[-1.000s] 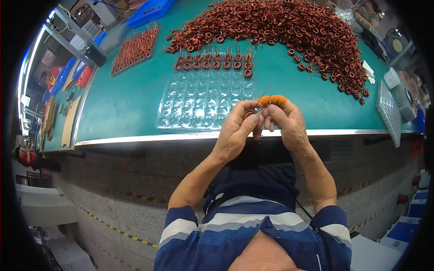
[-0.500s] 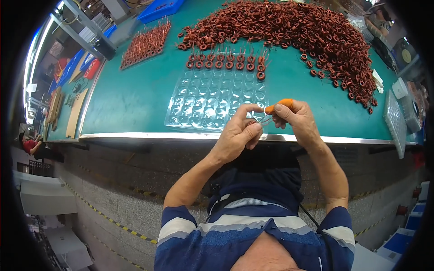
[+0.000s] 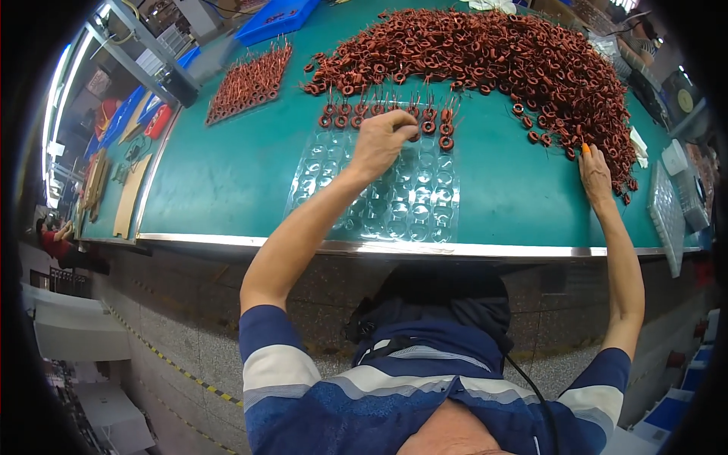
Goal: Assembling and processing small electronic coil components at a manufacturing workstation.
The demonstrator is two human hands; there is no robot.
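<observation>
Over a clear plastic blister tray (image 3: pixel 364 205), my left hand (image 3: pixel 381 141) pinches a small copper-wound ring coil (image 3: pixel 414 136) near the upper rows of pockets. The fingers cover most of that coil. Several red-brown coils with upright wire leads, such as one ring coil (image 3: pixel 446 142) at the right, sit in the tray's far rows. To the right, my right hand (image 3: pixel 595 176) reaches the near edge of a large heap of loose ring coils (image 3: pixel 485 53). Its fingers are stretched out and touch the heap; an orange finger cover (image 3: pixel 585 149) is on one fingertip.
A filled tray of coils (image 3: pixel 250 83) lies at the far left of the green table (image 3: pixel 220 182), with a blue bin (image 3: pixel 277 19) behind it. Clear stacked trays (image 3: pixel 666 216) stand at the right edge. A metal strip (image 3: pixel 516 249) runs along the table's front.
My hands have parted from in front of the tray. The left has carried the coil forward over the tray; the right has let go of its wire leads and moved right to the heap.
</observation>
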